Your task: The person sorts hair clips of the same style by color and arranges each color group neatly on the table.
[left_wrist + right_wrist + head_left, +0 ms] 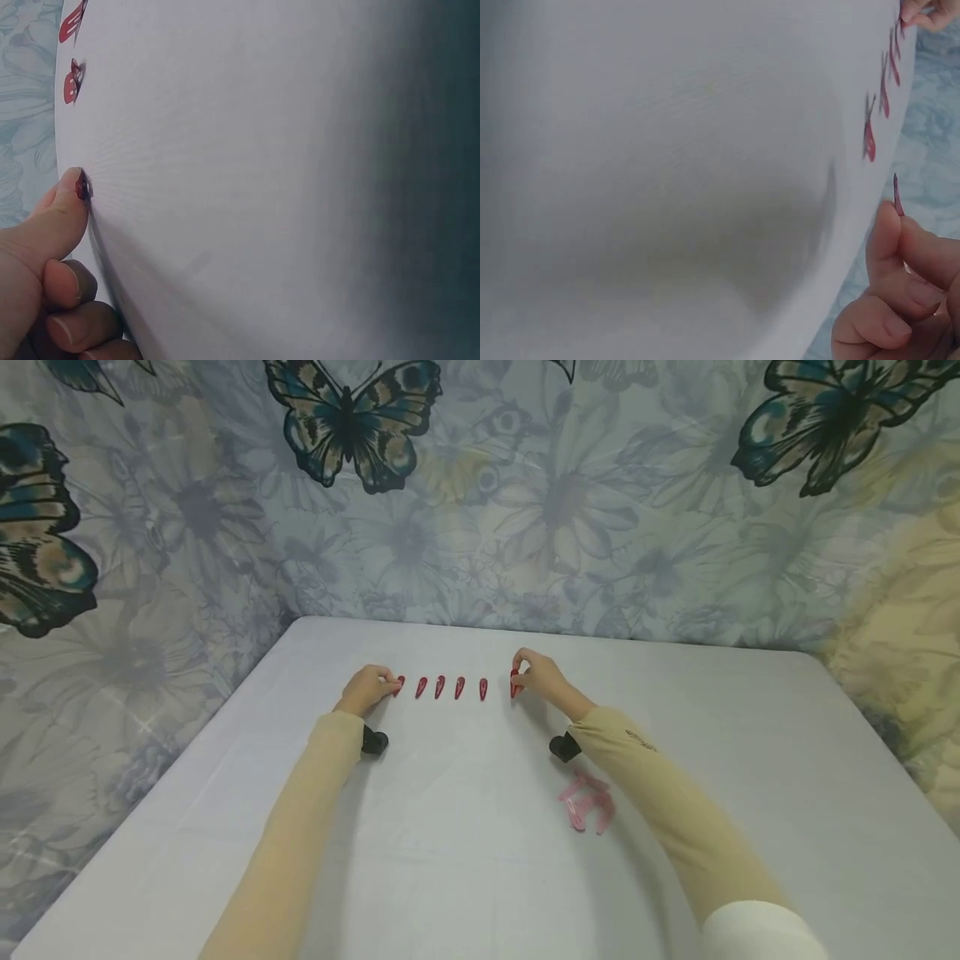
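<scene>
A row of several red snap hair clips (460, 687) lies near the far side of the white table. At the row's left end, my left hand (367, 689) pinches the outermost red hair clip (82, 184) between thumb and forefinger; the thumb covers part of it. Past the right end, my right hand (543, 677) holds another red hair clip (898, 195) upright between thumb and forefinger, just off the table in the right wrist view. Its remaining fingers are curled. Between the hands, the nearest clip to the right hand is a red one (483, 689) lying lengthwise.
A loose pile of pink hair clips (587, 802) lies beside the right forearm, partly under its shadow. The white table (450, 860) ends at a wall hanging (562, 543) with flowers and butterflies. A black wrist device (566, 747) sits under the right sleeve.
</scene>
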Motion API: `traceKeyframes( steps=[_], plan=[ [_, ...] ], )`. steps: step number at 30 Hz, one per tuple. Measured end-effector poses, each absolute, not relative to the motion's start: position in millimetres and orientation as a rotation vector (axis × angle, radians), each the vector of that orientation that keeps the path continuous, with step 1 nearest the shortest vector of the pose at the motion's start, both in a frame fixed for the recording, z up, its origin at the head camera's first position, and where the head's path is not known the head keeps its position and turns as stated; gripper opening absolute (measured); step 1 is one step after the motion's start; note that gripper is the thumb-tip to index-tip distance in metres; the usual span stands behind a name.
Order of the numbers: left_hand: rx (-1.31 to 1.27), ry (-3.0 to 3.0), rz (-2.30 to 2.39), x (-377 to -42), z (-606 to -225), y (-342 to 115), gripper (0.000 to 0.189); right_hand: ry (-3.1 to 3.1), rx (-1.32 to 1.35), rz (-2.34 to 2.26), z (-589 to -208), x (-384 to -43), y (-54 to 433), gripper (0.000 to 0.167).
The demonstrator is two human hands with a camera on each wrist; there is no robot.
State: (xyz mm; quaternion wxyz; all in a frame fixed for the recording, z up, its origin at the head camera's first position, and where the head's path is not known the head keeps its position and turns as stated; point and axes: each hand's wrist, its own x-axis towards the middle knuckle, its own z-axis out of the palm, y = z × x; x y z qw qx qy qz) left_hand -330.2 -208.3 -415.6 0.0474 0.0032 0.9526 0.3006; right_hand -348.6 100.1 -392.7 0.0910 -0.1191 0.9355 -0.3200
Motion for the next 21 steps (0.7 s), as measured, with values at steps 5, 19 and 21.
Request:
traceKeyframes(
  steps=[5, 19, 21],
  plan=[
    [-0.007, 2.904, 0.917, -329, -414, -208, 0.023, 2.794, -0.335, -0.905, -399, -357, 97, 0.01],
    [-0.023, 2.904, 0.925, -326, -410, -205, 0.022, 2.841, -0.334, -0.929, -410, -366, 89, 0.012],
    [-0.028, 2.904, 0.928, -326, -410, -205, 0.022, 2.847, -0.334, -0.94, -411, -367, 89, 0.012]
  ],
)
